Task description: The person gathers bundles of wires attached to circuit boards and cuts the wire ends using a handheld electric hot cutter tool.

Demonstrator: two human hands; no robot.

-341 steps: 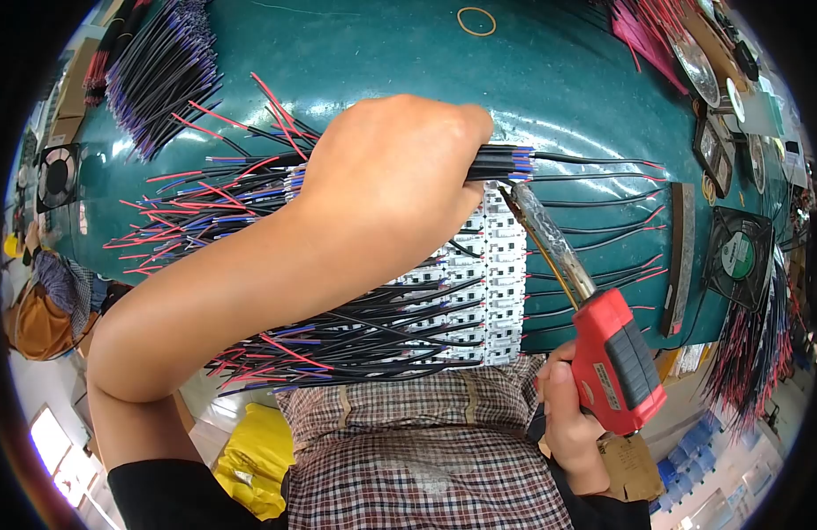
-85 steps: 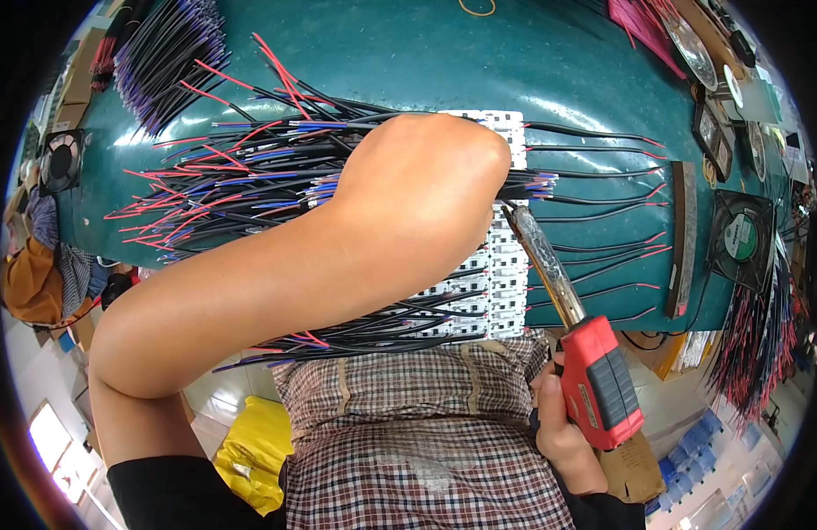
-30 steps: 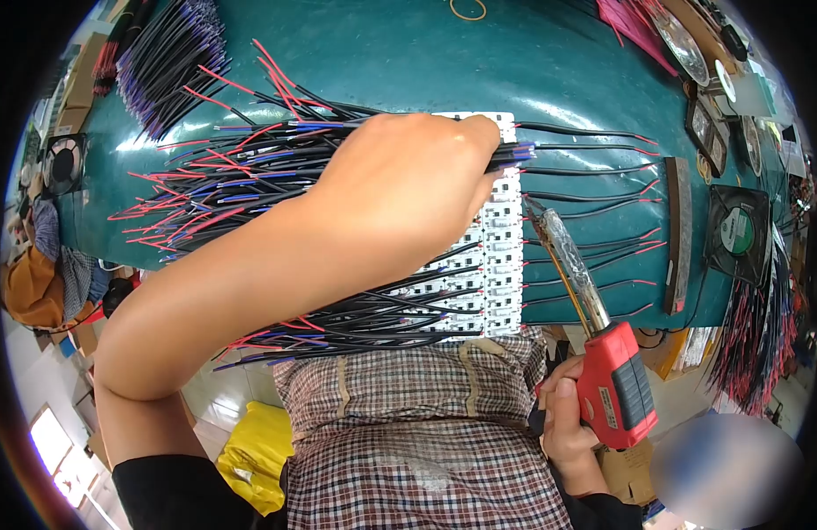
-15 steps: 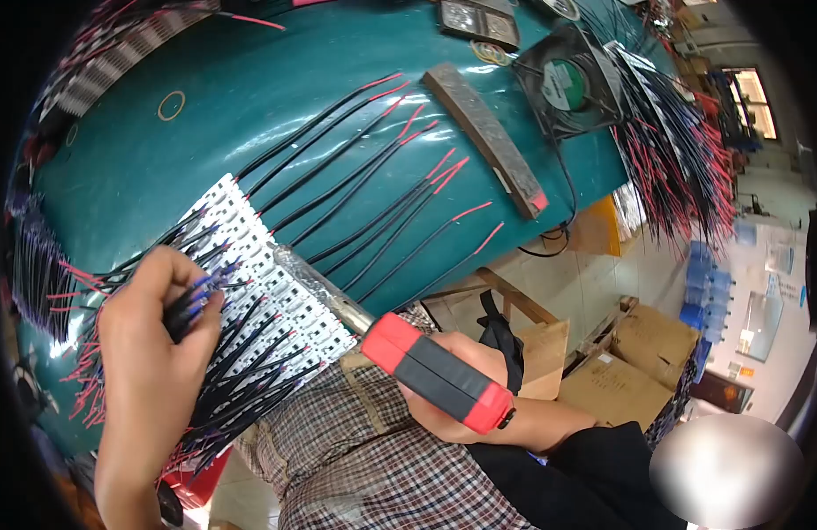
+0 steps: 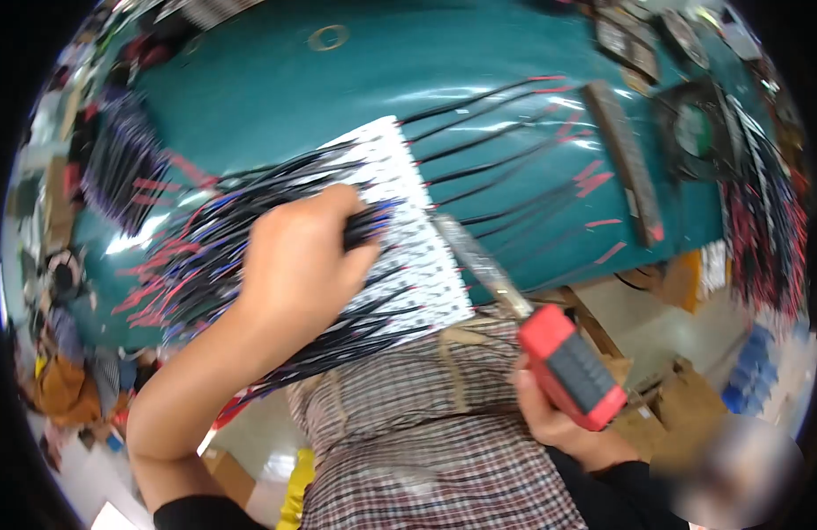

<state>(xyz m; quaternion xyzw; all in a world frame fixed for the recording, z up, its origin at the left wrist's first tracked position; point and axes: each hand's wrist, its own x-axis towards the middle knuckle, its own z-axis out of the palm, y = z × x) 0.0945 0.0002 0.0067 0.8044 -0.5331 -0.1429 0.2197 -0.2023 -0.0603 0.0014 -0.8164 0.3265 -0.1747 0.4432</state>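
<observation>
My left hand (image 5: 298, 252) is closed round a bunch of black wires (image 5: 363, 228) with blue ends, held over a white circuit board panel (image 5: 439, 278). More black wires (image 5: 223, 212) with red tips fan out leftward from the panel, and a sparser row (image 5: 488, 168) extends from its far right edge. My right hand (image 5: 554, 420) grips a red and black soldering gun (image 5: 574, 367). Its metal barrel points up and left, with the end close to the panel's right edge; whether it touches is blurred.
On the green table (image 5: 461, 44) lie a long dark bar (image 5: 622, 159), a square fan (image 5: 695, 132) and a yellowish ring (image 5: 327, 37). Wire bundles (image 5: 766, 238) hang over the right edge; another bundle (image 5: 121, 168) lies left. A checked apron (image 5: 408, 380) borders the panel's near edge.
The camera view has turned, so the panel, hands and table items appear farther right. My left hand still holds the wires and my right the soldering gun.
</observation>
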